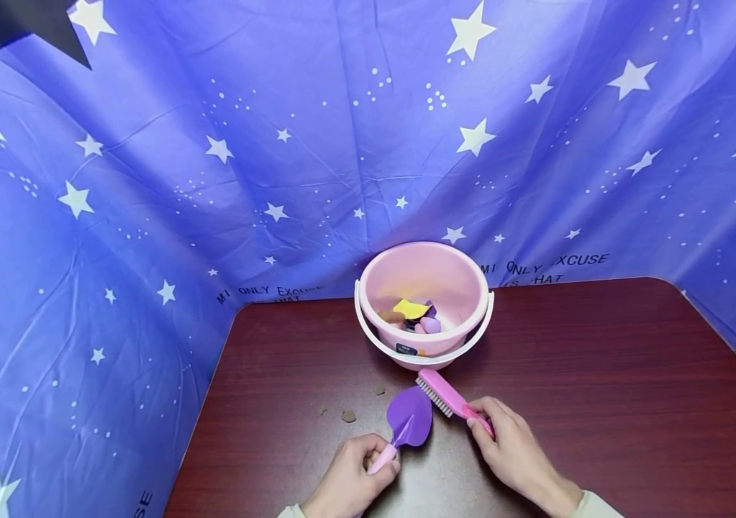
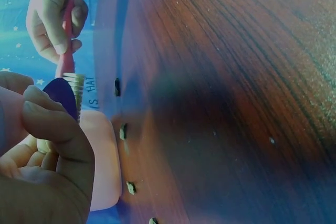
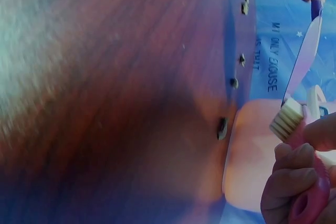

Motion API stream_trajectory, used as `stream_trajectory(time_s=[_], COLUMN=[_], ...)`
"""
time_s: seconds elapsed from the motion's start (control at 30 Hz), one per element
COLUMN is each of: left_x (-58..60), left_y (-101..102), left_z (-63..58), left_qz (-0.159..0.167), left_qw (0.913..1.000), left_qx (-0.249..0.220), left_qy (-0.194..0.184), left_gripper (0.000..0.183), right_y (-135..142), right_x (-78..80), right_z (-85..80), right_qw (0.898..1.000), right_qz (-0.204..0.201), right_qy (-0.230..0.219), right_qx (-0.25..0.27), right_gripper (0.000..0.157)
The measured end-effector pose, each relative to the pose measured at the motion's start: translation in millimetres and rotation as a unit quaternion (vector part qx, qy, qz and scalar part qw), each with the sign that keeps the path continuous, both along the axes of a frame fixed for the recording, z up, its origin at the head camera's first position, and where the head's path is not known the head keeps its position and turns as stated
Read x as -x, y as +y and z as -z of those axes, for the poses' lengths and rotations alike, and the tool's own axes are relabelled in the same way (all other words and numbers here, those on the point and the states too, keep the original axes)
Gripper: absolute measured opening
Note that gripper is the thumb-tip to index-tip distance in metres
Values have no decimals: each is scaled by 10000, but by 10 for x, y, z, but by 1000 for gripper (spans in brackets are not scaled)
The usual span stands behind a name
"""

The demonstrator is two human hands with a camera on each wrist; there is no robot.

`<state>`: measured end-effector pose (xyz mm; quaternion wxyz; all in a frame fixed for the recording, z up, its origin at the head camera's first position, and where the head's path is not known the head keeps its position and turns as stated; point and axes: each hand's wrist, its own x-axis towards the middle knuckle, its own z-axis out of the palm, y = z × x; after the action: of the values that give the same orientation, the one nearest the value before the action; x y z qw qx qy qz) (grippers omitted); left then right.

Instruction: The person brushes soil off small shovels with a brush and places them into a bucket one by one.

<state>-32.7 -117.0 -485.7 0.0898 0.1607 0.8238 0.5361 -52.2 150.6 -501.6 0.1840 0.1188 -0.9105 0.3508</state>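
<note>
Before me, my left hand point(image 1: 353, 471) grips the pink handle of a purple toy shovel point(image 1: 409, 411). The shovel's blade points away, toward the bucket. My right hand point(image 1: 515, 447) holds a pink brush point(image 1: 447, 394) by its handle, pale bristles facing the blade. In the right wrist view the bristles point(image 3: 287, 120) are right at the tip of the shovel blade point(image 3: 305, 56). To the left of the blade, small brownish-green crumbs point(image 1: 349, 416) lie on the table. Several such bits point(image 2: 123, 131) also show in the left wrist view.
Just beyond the brush stands a pink bucket point(image 1: 422, 270) with a white handle lowered across its front. Inside it are a yellow piece point(image 1: 410, 309) and several small coloured things. A blue star-patterned cloth point(image 1: 316, 180) hangs behind and beside the dark red table point(image 1: 601, 360).
</note>
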Motion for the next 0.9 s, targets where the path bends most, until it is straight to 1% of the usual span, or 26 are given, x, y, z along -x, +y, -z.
stream_trajectory(time_s=[0.17, 0.43, 0.57, 0.67, 0.7, 0.8, 0.9], left_x=[8, 12, 10, 8, 2, 8, 19], left_y=[1, -14, -33, -50, -49, -83, -131], left_z=[-7, -16, -29, -44, -86, -116, -156], left_qz=[7, 5, -6, -121, -175, -266, -265], left_qw=[10000, 10000, 9999, 9997, 9995, 9992, 9994], left_qx=[-37, 6, -7, 2, 21, 60, 139], left_qy=[-53, -5, -106, -231, -259, -307, -170], left_gripper=[7, 6, 4, 5, 5, 5, 5], right_y=[89, 226, 309, 382, 407, 481, 555], right_x=[29, 30, 7, -8, -10, -11, -14], right_z=[-36, -88, -107, -123, -123, -130, -146], right_qw=[9998, 9990, 9978, 9968, 9966, 9962, 9961], right_qz=[148, 335, 455, 520, 527, 541, 554], right_qy=[-60, -170, -282, -393, -401, -415, -423], right_qx=[-82, -256, -382, -464, -487, -551, -542], right_gripper=[22, 22, 20, 17, 16, 13, 11])
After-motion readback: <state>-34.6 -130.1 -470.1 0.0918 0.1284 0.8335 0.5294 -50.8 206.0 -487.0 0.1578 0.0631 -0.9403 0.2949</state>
